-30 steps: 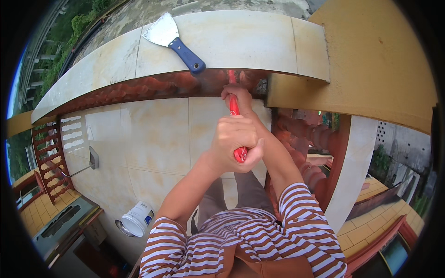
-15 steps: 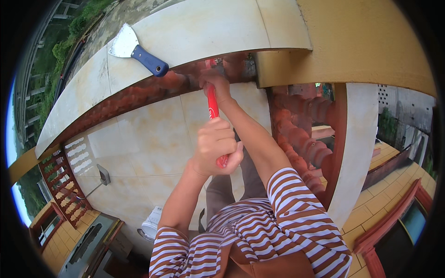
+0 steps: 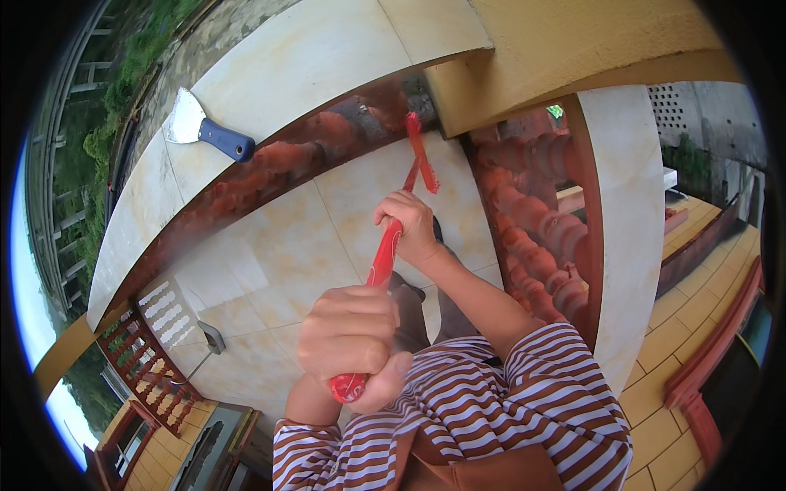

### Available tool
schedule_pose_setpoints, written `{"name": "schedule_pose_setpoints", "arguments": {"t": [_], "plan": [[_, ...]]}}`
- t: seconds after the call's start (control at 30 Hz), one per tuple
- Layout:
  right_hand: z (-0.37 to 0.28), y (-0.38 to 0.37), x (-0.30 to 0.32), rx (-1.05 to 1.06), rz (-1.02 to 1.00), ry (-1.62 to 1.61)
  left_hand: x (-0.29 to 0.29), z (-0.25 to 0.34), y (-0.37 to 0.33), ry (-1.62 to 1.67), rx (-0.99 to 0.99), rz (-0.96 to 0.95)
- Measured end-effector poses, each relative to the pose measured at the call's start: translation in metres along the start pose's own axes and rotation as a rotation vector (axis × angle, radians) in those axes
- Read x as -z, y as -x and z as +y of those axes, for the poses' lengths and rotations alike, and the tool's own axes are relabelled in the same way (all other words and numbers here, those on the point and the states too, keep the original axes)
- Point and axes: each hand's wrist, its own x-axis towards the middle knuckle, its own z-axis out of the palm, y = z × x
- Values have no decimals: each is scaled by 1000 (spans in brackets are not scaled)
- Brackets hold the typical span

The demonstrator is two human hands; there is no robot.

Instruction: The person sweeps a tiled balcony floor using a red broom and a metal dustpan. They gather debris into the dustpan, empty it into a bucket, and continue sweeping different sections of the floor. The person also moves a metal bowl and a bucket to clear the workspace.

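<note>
Both my hands grip a red long-handled brush point(image 3: 385, 260) that slants away from me over the tiled floor. Lower on the handle, my left hand point(image 3: 348, 344) wraps round it near its end, close to my body. My right hand point(image 3: 407, 225) closes round the shaft farther up. The brush's narrow red head point(image 3: 423, 164) is beside the foot of the reddish balusters point(image 3: 327, 131), near the yellow corner post; whether it touches them I cannot tell. A putty knife with a blue handle point(image 3: 227, 141) and a pale, wide blade lies on the railing top, left of the brush.
A curved, pale tiled railing top point(image 3: 303, 61) runs across the far side, meeting a yellow post point(image 3: 540, 49). More red balusters point(image 3: 532, 221) stand on the right under another pale ledge point(image 3: 626, 180). A dark, flat-headed object point(image 3: 211, 336) on a thin rod stands at left.
My hands have drawn the brush back toward me, and its head has come into view from among the balusters. My right hand is nearer my body. The whole view has shifted slightly.
</note>
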Motion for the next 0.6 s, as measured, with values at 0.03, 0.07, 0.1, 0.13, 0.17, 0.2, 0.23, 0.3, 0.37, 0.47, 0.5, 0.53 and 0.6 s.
{"name": "schedule_pose_setpoints", "arguments": {"t": [0.03, 0.07, 0.1, 0.13, 0.17, 0.2, 0.23, 0.3, 0.37, 0.47, 0.5, 0.53, 0.6], "plan": [[13, -10, 2, 12, 47, 22, -4, -11, -2, -18, -42, -19], [26, -24, 4, 35, 94, 28, -9, -25, -7, -41, -85, -36], [40, -39, 7, 63, 141, 36, -14, -40, -12, -64, -132, -51], [49, -51, 8, 31, 131, 24, -17, -63, -18, -104, -167, -26], [56, -56, 4, -12, 116, 8, -20, -78, -21, -144, -189, -1], [65, -61, 5, -49, 113, 6, -19, -79, -28, -111, -115, 71], [69, -56, 4, -102, 85, 15, -14, -76, -36, -79, -39, 142], [68, -36, -4, -196, 1, 10, -16, -65, -39, -42, 53, 211], [61, -25, 7, -149, -5, -6, -24, -53, -32, -10, 59, 175], [37, -40, 25, 10, 59, 12, -26, -42, -37, 43, -82, 176], [46, -46, 26, -40, 60, 11, -30, -40, -38, 67, -125, 177], [59, -52, 26, -90, 60, 10, -35, -51, -42, 14, -103, 180], [72, -49, 17, -157, -5, -6, -31, -72, -41, -71, 57, 177]]}}
